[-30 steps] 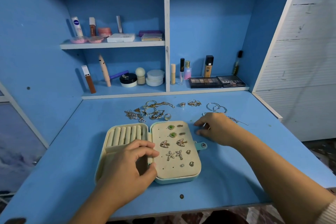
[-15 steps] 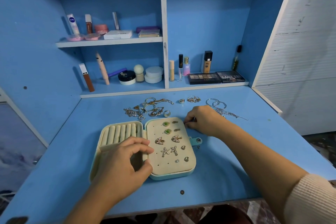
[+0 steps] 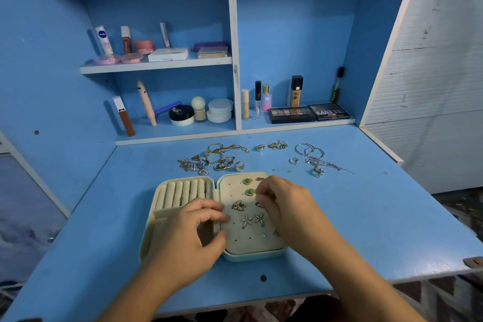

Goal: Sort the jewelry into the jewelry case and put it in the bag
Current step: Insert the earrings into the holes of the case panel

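Head view: the sorting step is in hand, and by the look of it the earrings are being done. The jewelry case [image 3: 251, 256] lies open flat at the middle of the blue desk [image 3: 366, 217]. The left hand [image 3: 188, 238] rests on its left half below the ring rolls [image 3: 183, 192], fingers curled, thumb and forefinger gripping the left edge of the earring pad [image 3: 245, 239]. The right hand [image 3: 285, 206] hovers over that pad beside the green studs [image 3: 247, 181], fingertips bunched together in a pinch. Whether a small piece sits between them I cannot tell. A butterfly earring [image 3: 238, 205] and starfish earrings [image 3: 247, 220] are already set.

The next move probably calls for fine aim, a thin post into a small hole, with the case held steady.

Much is still loose behind the case: a gold tangle [image 3: 209, 159], silver hoops [image 3: 309, 150] and a chain [image 3: 329, 165]. No bag shows. Cosmetics line the shelves, with eyeshadow palettes [image 3: 292, 114] on the lower one, and a white slatted wall stands to the right.
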A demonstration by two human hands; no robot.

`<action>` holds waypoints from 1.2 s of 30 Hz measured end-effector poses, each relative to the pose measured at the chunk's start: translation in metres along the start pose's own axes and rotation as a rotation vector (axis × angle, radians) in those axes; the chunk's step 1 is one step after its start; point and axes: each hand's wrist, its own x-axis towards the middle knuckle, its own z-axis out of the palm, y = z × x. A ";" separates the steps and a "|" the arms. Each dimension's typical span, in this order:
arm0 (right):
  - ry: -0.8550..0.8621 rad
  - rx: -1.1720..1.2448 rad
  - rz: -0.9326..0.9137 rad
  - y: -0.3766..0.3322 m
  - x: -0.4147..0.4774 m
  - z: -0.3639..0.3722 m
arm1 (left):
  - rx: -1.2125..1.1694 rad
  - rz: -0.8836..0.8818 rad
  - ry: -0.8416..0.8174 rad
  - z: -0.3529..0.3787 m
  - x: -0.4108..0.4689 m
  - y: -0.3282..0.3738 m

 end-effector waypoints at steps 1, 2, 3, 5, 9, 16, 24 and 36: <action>-0.001 0.007 -0.002 0.001 -0.003 0.002 | 0.014 -0.002 0.008 0.001 -0.001 0.002; 0.008 0.014 -0.011 0.001 -0.006 0.001 | 0.031 0.000 0.029 0.002 -0.002 0.006; 0.020 0.039 -0.011 0.000 -0.009 0.000 | 0.062 0.003 0.053 0.002 -0.004 0.008; 0.023 0.141 0.037 -0.003 -0.011 -0.002 | 0.133 0.020 0.098 0.003 -0.005 0.010; -0.069 0.193 0.049 -0.010 -0.013 -0.006 | 0.162 0.080 0.171 -0.001 -0.004 0.012; -0.093 0.447 0.114 -0.014 -0.010 0.001 | -0.009 0.161 0.172 -0.004 0.002 0.011; -0.152 0.493 0.038 -0.019 -0.015 0.008 | 0.035 0.186 0.201 -0.003 0.001 0.007; -0.184 0.451 0.020 -0.015 -0.009 0.012 | -0.010 0.202 0.142 -0.002 0.000 0.008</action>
